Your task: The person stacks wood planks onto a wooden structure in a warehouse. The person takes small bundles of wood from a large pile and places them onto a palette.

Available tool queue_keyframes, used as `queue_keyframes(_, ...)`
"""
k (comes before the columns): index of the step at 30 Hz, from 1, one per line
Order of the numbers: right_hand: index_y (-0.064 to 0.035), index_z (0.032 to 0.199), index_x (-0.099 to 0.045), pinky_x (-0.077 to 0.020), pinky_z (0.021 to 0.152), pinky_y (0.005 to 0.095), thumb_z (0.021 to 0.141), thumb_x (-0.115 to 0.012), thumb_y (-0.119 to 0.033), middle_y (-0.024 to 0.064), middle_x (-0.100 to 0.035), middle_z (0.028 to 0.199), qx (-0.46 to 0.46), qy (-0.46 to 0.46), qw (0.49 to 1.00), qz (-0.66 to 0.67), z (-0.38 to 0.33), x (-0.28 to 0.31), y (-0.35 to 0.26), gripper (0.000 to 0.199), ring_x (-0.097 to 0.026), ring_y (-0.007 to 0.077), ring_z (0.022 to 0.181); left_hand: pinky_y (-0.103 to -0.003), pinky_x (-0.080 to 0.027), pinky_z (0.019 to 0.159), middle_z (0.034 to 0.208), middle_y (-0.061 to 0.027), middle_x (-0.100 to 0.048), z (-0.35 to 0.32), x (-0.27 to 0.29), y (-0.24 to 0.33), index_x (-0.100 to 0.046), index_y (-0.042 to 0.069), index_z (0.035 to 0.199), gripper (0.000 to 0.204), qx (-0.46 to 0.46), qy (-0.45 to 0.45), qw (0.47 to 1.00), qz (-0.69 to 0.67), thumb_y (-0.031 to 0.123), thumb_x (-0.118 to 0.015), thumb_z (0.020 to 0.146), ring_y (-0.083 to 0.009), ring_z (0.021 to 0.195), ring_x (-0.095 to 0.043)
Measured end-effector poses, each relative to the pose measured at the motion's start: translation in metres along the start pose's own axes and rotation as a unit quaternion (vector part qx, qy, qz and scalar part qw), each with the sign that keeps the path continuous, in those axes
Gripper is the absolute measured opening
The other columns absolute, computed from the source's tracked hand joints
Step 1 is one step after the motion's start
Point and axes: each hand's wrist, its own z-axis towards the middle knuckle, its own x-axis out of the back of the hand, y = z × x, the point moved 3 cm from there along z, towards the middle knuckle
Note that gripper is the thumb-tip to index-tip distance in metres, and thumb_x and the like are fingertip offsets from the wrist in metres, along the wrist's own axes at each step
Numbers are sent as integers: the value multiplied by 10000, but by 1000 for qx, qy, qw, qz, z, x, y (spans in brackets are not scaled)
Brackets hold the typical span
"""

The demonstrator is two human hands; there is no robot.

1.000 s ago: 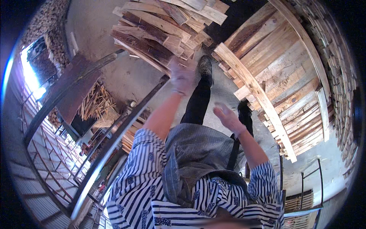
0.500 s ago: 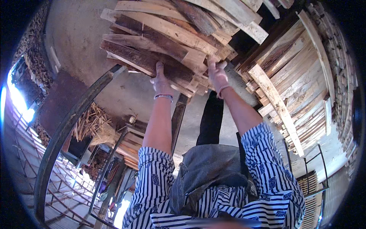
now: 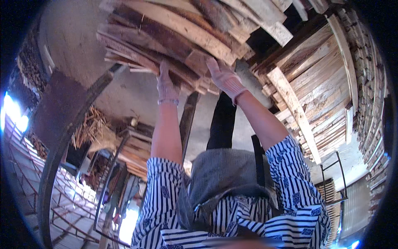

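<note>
My left hand [image 3: 166, 86], in a pale knit glove, grips the near edge of a stack of wooden boards [image 3: 139, 58]. Its thumb lies on top and its fingers are hidden underneath. My right hand [image 3: 226, 81], gloved too, clasps the same stack near its right end, thumb over the edge and the other fingers mostly out of sight. The boards are rough, brown and tan, of uneven width, and lie roughly side by side. Lighter planks [image 3: 182, 25] lie just beyond on the same pile.
A curved-looking metal bar [image 3: 62, 141] runs down the left side. To the right stands a large stack of boards [image 3: 319, 83], with a loose plank [image 3: 294, 112] across it. Thin sticks [image 3: 89, 128] lie heaped at the left, near a metal rack [image 3: 128, 137] with boards.
Both hands and the near boards have shifted left in the picture. My right hand has moved inward from the boards' right end, and its thumb now lies further over them.
</note>
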Motion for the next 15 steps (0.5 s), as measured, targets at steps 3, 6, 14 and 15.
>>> queue_keyframes(3,5,1480,-376,-479,1040,486,981,-364,-721,311,-504,1423,-13,-7,989,-146,-4,-21,-13,880,-552,464,1281,-531,-549,978,1300,-117,-598,-3,2,4,-502,105,1411,621,-8,112,993,22,308,-765,887,-333,1171,-605)
queue_keyframes(6,-1,1513,-342,-487,1034,494,973,-372,-730,331,-524,1398,-135,17,990,-44,-37,14,-25,908,-585,484,1231,-546,-556,960,1290,-123,-600,-33,-42,2,-491,101,1414,641,38,64,997,-2,299,-775,874,-338,1146,-613)
queue_keyframes(14,71,1520,-313,-384,1138,434,978,-554,-526,292,-459,1496,-78,27,994,66,-156,-14,99,841,-463,404,1386,-470,-472,1069,1468,-111,-481,-132,-28,-98,-384,110,1525,720,18,70,994,82,377,-714,944,-302,1294,-514)
queue_keyframes(15,67,1523,-304,-387,1137,436,974,-575,-510,302,-460,1489,-88,-12,995,50,-164,-6,99,842,-464,409,1382,-477,-454,1089,1483,-104,-469,-136,-26,-106,-373,113,1532,740,36,41,998,-8,417,-705,944,-301,1315,-495)
